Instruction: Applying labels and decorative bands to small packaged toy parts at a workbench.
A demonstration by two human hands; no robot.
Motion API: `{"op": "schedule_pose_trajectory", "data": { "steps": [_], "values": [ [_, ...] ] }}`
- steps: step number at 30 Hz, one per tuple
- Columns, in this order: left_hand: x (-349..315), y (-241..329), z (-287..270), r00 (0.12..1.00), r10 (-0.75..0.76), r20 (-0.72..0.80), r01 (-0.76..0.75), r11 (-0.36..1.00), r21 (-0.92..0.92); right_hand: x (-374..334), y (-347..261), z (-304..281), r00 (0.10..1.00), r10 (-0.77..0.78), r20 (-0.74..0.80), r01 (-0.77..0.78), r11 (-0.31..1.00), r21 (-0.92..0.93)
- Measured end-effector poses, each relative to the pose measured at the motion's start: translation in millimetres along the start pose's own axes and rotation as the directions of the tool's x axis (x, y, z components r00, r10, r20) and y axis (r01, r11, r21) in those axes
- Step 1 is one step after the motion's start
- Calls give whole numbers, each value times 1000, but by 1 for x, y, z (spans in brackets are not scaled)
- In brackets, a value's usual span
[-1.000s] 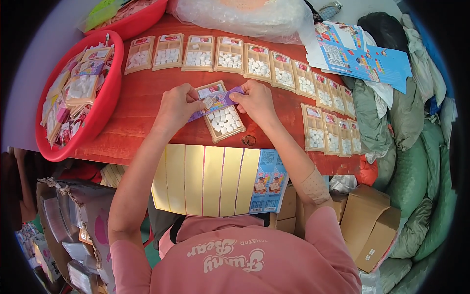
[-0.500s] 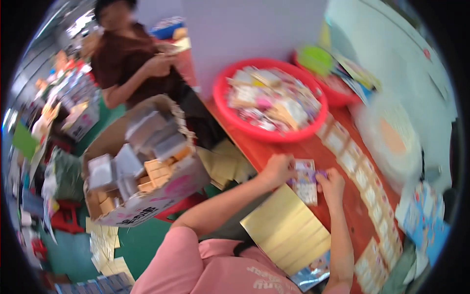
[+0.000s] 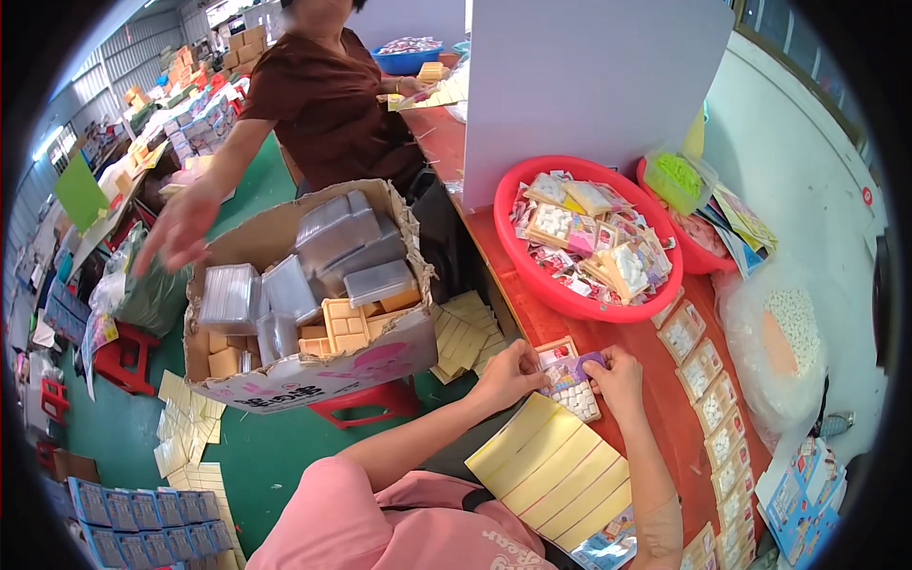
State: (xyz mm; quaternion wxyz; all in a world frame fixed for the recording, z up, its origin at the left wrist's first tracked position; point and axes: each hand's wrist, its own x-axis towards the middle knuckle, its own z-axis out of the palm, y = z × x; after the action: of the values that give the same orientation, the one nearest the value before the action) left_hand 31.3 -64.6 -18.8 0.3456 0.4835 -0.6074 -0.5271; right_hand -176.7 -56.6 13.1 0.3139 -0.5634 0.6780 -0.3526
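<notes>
Currently at the band: a printed paper band (image 3: 564, 374) crosses a tray (image 3: 555, 345) of white pieces (image 3: 576, 401), apparently mid-wrap.
Tray: lies between the hands, by the near edge of the red worktop (image 3: 655, 418).
Left hand (image 3: 514, 374): narrow, pinching the band's left end.
Right hand (image 3: 619, 378): narrow, holding the purple end.
Next fold: seems to call for an even pull and a tuck beneath.
Filled trays (image 3: 708, 350): line the far edge.

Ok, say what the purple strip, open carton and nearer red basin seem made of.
Purple strip: perhaps paper or card, being thin and printed; finish unclear. Open carton: likely cardboard, matte with ragged rim. Nearer red basin: probably smooth plastic, evenly coloured.
</notes>
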Motion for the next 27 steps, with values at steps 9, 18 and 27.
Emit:
{"op": "schedule_pose_trajectory", "data": {
  "steps": [9, 18, 27],
  "values": [
    [-1, -3, -11, 935, -329, 131, 346, 772, -534, 6, 1, 18, 1000, -17, 15, 17, 1000, 3],
    [0, -9, -9, 926, -314, 209, 377, 763, -525, -5, 6, 25, 977, -136, -162, 147, 988, 55],
    [-10, -6, -7, 965, -256, 57, 258, 887, -384, -66, -4, -19, 947, -321, -11, 319, 945, -77]
  ]
}}
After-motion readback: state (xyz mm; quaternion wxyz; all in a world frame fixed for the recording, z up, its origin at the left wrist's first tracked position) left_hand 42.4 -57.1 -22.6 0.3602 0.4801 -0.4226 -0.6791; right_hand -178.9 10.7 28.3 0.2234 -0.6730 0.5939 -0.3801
